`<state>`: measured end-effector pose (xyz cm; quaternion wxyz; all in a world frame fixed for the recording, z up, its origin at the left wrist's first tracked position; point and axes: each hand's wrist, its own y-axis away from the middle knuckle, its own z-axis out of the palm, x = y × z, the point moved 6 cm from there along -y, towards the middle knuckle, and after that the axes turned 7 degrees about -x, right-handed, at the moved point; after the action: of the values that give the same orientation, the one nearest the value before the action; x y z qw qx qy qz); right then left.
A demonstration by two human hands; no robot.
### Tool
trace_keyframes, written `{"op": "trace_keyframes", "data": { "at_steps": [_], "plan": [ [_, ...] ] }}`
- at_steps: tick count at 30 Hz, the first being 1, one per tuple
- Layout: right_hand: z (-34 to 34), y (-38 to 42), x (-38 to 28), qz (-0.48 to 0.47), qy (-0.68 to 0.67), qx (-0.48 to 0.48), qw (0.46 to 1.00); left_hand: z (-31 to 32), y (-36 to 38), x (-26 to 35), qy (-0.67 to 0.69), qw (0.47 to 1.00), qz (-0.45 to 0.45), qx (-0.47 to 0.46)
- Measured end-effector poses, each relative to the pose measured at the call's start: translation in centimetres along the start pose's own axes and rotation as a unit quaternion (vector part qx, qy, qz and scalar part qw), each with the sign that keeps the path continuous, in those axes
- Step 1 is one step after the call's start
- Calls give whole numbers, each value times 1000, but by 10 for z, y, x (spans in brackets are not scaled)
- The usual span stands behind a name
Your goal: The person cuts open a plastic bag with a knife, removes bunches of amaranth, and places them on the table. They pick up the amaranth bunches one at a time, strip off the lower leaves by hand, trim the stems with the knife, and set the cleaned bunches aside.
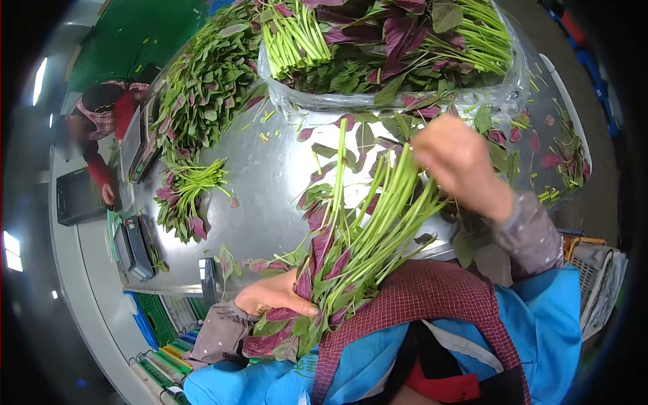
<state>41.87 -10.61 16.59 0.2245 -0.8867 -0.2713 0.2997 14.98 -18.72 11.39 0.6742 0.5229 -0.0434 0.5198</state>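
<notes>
My left hand (pixel 278 294) is wrapped around the leafy lower part of a bunch of red amaranth (pixel 378 226), close against my apron. Its long green stems fan up and to the right, and purple and green leaves stick out below the hand. At the upper stem ends is my right hand (pixel 455 162), slightly blurred, with its fingers curled closed. What lies inside those fingers is hidden. Loose leaves and stem bits (pixel 364 138) lie on the metal table (pixel 263 185) behind the bunch.
A plastic-lined container (pixel 398 101) full of amaranth stands at the table's back. Left of it lie a large leafy pile (pixel 206 88) and a small bunch (pixel 192 192). Another person's hand (pixel 108 194) is at far left, near a black crate (pixel 77 196). More crates (pixel 594 283) stand right.
</notes>
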Motion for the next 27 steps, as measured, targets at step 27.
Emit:
{"op": "trace_keyframes", "data": {
  "at_steps": [27],
  "plan": [
    [-30,-38,30,-2,183,-40,982,-3,-9,8,-28,997,-14,-70]
  ]
}}
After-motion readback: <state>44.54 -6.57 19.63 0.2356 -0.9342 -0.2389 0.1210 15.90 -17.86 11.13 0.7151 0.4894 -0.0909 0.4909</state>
